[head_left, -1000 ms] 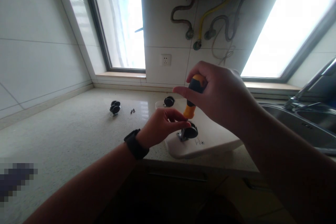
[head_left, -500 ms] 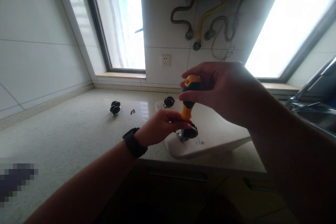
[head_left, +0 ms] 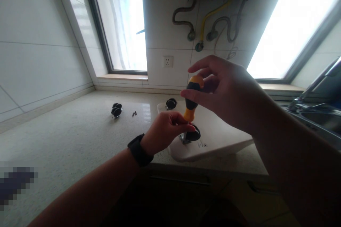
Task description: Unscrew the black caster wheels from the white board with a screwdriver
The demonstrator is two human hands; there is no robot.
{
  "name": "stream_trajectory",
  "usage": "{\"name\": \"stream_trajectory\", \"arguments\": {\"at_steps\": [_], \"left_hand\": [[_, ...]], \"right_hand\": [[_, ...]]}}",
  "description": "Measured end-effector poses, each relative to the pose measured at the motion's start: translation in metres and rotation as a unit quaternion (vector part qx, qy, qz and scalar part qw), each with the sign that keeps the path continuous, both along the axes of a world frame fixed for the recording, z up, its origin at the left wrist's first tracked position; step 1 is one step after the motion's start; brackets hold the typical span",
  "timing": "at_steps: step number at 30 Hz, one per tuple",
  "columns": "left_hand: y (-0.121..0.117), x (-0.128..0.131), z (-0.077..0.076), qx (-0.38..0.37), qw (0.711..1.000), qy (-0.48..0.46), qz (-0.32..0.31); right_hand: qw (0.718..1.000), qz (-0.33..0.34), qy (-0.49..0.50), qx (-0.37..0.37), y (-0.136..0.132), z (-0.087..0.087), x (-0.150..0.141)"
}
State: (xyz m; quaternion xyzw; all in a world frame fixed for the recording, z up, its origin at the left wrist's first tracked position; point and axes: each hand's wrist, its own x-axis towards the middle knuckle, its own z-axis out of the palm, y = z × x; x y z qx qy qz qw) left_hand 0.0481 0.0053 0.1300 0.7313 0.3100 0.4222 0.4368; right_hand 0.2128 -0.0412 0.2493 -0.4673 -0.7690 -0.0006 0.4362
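Reaching over a shadowed cabinet front (head_left: 183, 188), a person wearing a black wristwatch (head_left: 140, 150) worked bare-handed at a white slab (head_left: 223, 129) with rounded corners, lying on a pale speckled countertop (head_left: 80, 138). With the nearer black caster (head_left: 194, 134) as the centre of the dial and the wall at twelve, a small hole (head_left: 205, 145) marked the slab at four o'clock. The caster stood wheel-up on its metal plate (head_left: 184, 139) near the slab's edge. The left hand (head_left: 167, 127), at nine, had thumb and fingers drawn close together; whether they gripped the tool's shaft or the caster could not be told. Over the caster, a yellow-and-black screwdriver (head_left: 193, 95) stood nearly upright, its tip hidden. At one, the right hand (head_left: 218, 88) held its handle loosely, thumb against the near side and forefinger lifted clear. Between nine and ten lay a few small screws (head_left: 134, 114) and, beyond, two black wheels (head_left: 116, 110). Another caster (head_left: 171, 103) stood at eleven, at the slab's far end. A steel sink (head_left: 317, 118) sat at three. On the wall, a socket (head_left: 168, 61) showed at eleven, and a yellow hose (head_left: 204, 28) hung at twelve.
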Motion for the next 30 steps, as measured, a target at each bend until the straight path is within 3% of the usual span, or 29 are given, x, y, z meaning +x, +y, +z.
{"name": "stream_trajectory", "arguments": {"at_steps": [5, 10, 14, 16, 21, 23, 30], "left_hand": [[0.002, 0.002, -0.003, -0.021, 0.999, -0.047, 0.009], [-0.001, 0.004, -0.002, -0.012, 0.999, -0.039, 0.011], [0.001, 0.000, 0.004, 0.015, 1.000, -0.005, 0.009], [0.004, -0.005, 0.007, 0.024, 0.999, 0.023, -0.015], [0.015, -0.017, 0.009, -0.024, 0.987, 0.035, -0.153], [0.016, -0.017, 0.008, -0.031, 0.985, 0.022, -0.170], [0.008, -0.010, 0.007, -0.005, 0.994, 0.041, -0.098]], "right_hand": [[0.996, 0.065, 0.044, -0.036, 0.001, -0.001, -0.001], [0.999, 0.030, -0.020, -0.013, -0.003, 0.000, -0.006], [1.000, 0.026, -0.003, -0.009, -0.002, 0.000, -0.006], [0.999, 0.040, 0.014, -0.021, 0.000, -0.001, -0.004], [0.995, 0.078, 0.027, -0.052, 0.005, -0.005, 0.000], [0.996, 0.074, 0.026, -0.045, 0.006, -0.006, 0.000], [1.000, -0.006, -0.018, -0.019, 0.003, -0.005, -0.006]]}}
